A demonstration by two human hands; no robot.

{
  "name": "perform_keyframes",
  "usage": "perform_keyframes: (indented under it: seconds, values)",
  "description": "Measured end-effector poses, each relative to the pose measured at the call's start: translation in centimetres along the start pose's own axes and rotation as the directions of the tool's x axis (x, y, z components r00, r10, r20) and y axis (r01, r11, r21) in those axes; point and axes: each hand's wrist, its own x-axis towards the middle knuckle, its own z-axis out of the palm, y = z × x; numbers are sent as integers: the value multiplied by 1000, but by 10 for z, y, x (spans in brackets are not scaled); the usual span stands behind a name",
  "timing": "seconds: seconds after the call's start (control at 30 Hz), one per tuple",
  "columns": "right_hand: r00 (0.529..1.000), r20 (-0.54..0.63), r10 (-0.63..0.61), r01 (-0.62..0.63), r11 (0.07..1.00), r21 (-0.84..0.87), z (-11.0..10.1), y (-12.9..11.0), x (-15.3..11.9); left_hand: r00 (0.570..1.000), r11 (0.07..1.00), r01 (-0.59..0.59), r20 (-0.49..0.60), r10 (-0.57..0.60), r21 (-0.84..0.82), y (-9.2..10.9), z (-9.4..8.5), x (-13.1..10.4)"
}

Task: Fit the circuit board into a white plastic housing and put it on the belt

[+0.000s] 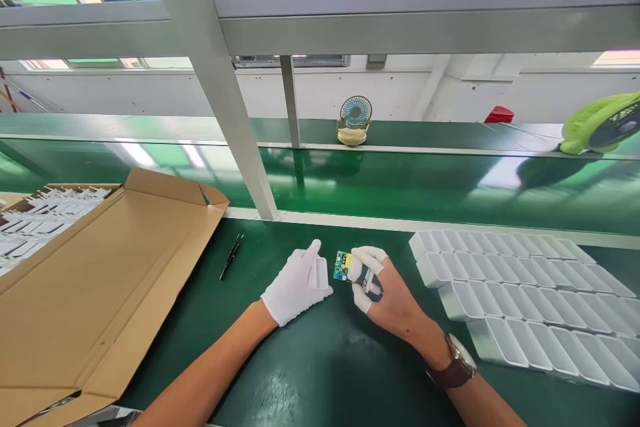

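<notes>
My left hand (pixel 299 283), in a white glove, is closed around a small white plastic housing (pixel 319 273), its open side facing up. Just to its right, my right hand (pixel 387 287) wears white finger cots and grips a small green circuit board (pixel 341 265) with a yellow part on it. A white plastic piece (pixel 370 280) also shows between the right fingers; whether it is joined to the board I cannot tell. A narrow gap separates board and housing. Black tweezers (pixel 231 257) lie on the table left of my left hand.
Rows of white open housings (pixel 505 273) stand on the right of the green table (pixel 320 373). A cardboard box (pixel 115 260) holding several white parts is at the left. A slanted grey post (pixel 225 100) rises behind the hands. Small fan (pixel 355 117) and green fan (pixel 600 123) stand farther back.
</notes>
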Motion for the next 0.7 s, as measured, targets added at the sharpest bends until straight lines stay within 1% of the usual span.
perform_keyframes:
  seconds: [0.1, 0.17, 0.27, 0.33, 0.4, 0.5, 0.57, 0.7]
  values:
    - [1000, -6, -10, 10, 1000, 28, 1, -7, -2, 997, 999, -39, -60, 40, 7, 0, 5, 0]
    - [1000, -7, -21, 21, 999, 34, 1, -9, -4, 996, 998, -65, -64, 66, 14, 1, 5, 1]
    - [989, -12, -147, 146, 989, -36, 1, -13, -6, 996, 996, -89, -10, 89, 9, 5, 2, 3]
    - [975, 20, -223, 224, 969, -101, 2, -16, -7, 992, 993, -114, 45, 114, 2, 9, -1, 5]
    - [964, 47, -261, 265, 950, -166, 3, -17, -8, 984, 989, -149, 102, 147, 14, 12, -3, 8]
    - [947, 31, -320, 318, 914, -252, 6, -16, -8, 972, 982, -184, 154, 176, 42, 14, -2, 11]
    - [944, 38, -327, 325, 906, -270, 7, -15, -7, 972, 981, -190, 148, 182, 44, 13, 0, 12]
    - [968, 73, -242, 253, 931, -264, 4, -15, -6, 973, 981, -194, 131, 189, 28, 8, 2, 13]
